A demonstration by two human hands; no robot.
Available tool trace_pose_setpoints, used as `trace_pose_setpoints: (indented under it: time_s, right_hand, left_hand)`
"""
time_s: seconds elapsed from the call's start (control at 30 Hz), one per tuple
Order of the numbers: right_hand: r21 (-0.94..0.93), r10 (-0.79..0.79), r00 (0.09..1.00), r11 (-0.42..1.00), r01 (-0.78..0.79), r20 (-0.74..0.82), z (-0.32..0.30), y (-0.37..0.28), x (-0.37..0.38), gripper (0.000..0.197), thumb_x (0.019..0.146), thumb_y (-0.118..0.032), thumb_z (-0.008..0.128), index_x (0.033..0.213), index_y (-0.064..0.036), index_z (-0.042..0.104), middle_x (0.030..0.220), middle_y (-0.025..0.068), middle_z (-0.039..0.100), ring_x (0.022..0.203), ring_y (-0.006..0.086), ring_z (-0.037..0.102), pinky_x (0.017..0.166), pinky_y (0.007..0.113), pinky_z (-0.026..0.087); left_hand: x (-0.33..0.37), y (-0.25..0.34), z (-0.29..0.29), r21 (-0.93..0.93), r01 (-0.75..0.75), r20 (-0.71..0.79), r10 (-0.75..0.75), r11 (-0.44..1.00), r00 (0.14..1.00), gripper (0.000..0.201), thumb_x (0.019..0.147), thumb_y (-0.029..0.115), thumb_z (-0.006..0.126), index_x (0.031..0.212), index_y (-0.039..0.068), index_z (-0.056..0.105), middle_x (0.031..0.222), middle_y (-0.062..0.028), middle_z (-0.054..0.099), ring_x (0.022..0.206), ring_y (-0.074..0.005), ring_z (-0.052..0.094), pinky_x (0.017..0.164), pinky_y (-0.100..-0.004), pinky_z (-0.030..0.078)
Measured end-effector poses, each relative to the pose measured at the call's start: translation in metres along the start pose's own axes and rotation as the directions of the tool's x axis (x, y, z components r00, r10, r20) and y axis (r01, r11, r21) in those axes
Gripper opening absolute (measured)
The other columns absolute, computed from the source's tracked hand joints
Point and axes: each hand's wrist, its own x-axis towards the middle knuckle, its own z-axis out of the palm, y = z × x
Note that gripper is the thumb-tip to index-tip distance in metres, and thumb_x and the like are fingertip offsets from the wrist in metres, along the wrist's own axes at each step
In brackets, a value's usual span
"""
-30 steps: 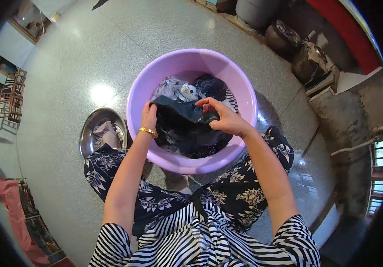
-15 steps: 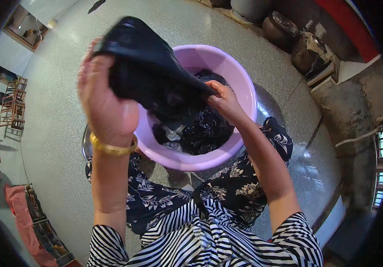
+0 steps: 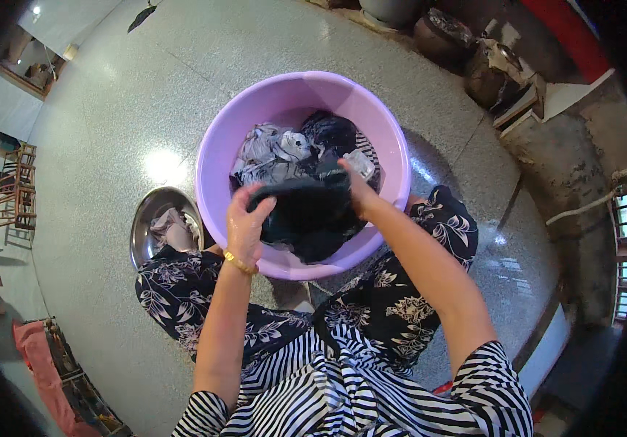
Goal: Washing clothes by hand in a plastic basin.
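Note:
My left hand (image 3: 244, 222) and my right hand (image 3: 357, 191) both grip a wet dark garment (image 3: 306, 215), stretched between them just above a purple plastic basin (image 3: 215, 153). Inside the basin lie more soaked clothes, grey-white ones (image 3: 270, 149) at the left and a dark patterned one (image 3: 328, 131) at the back. A gold bangle circles my left wrist. The basin stands on the speckled floor in front of my knees, which are covered by a dark floral skirt.
A round steel bowl (image 3: 142, 226) with a pale cloth in it sits on the floor left of the basin. Dark pots and boxes (image 3: 488, 65) stand at the upper right by a rough wall. Pink cloth (image 3: 40, 364) lies at lower left.
My left hand had raised the dark garment high toward the camera half a second ago; it has come back down over the basin, with both hands still on the garment.

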Motion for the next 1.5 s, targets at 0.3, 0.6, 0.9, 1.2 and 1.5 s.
trace_pose_setpoints:
  time_s: [0.3, 0.6, 0.9, 1.2, 1.5]
  right_hand:
    - [-0.848, -0.027, 0.923, 0.406, -0.341, -0.384, -0.078, -0.004, 0.031, 0.047, 0.072, -0.038, 0.055, 0.1, 0.0002, 0.057, 0.091, 0.0151, 0.061, 0.084, 0.0232, 0.057, 0.072, 0.031, 0.043]
    - [-0.877, -0.162, 0.881, -0.125, -0.465, -0.444, -0.076, -0.004, 0.036, 0.048, 0.074, -0.045, 0.055, 0.098, -0.0042, 0.061, 0.1, 0.0189, 0.059, 0.092, 0.0306, 0.057, 0.08, 0.037, 0.044]
    - [-0.883, -0.712, 0.67, -0.433, -0.183, 0.21, -0.116, 0.023, 0.08, 0.019, 0.071, -0.014, 0.055, 0.081, 0.0023, 0.056, 0.087, 0.0193, 0.055, 0.085, 0.0355, 0.053, 0.074, 0.043, 0.043]
    - [-0.937, -0.795, 0.594, -0.29, -0.193, 0.124, -0.134, 0.011, 0.142, 0.028, 0.067, -0.011, 0.055, 0.09, 0.0046, 0.048, 0.09, 0.0253, 0.05, 0.09, 0.0398, 0.048, 0.078, 0.046, 0.04]
    - [-0.922, -0.538, 0.815, -0.163, -0.35, -0.214, -0.13, 0.004, 0.162, 0.028, 0.076, -0.021, 0.05, 0.086, 0.0025, 0.059, 0.091, 0.0242, 0.057, 0.088, 0.0391, 0.054, 0.08, 0.044, 0.042]
  left_hand:
    - [0.02, -0.082, -0.065, -0.477, 0.492, -0.042, -0.578, 0.728, 0.815, 0.022, 0.073, 0.021, 0.056, 0.088, 0.004, 0.06, 0.087, -0.0086, 0.063, 0.078, -0.025, 0.06, 0.077, -0.0377, 0.048]
    - [0.002, -0.097, -0.052, -0.55, 0.718, 0.272, -0.722, 0.426, 0.636, 0.029, 0.077, 0.028, 0.057, 0.093, 0.004, 0.057, 0.094, -0.0106, 0.061, 0.085, -0.0289, 0.059, 0.078, -0.0446, 0.047]
    - [0.004, -0.145, -0.059, 0.489, 0.253, -0.081, -0.246, 0.835, 0.966, 0.035, 0.072, 0.025, 0.065, 0.091, -0.003, 0.057, 0.085, -0.0114, 0.062, 0.073, -0.0268, 0.059, 0.066, -0.032, 0.046]
    - [0.013, -0.159, -0.053, 0.569, 0.0, -0.097, 0.067, 0.822, 0.993, 0.032, 0.079, 0.024, 0.056, 0.099, -0.001, 0.056, 0.089, -0.011, 0.061, 0.079, -0.0256, 0.058, 0.072, -0.0328, 0.046]
    - [0.015, -0.156, -0.067, -0.365, 0.561, -0.091, -0.628, 0.743, 0.773, 0.029, 0.083, 0.02, 0.053, 0.103, 0.0, 0.053, 0.097, -0.0108, 0.059, 0.086, -0.0235, 0.058, 0.076, -0.0376, 0.048]
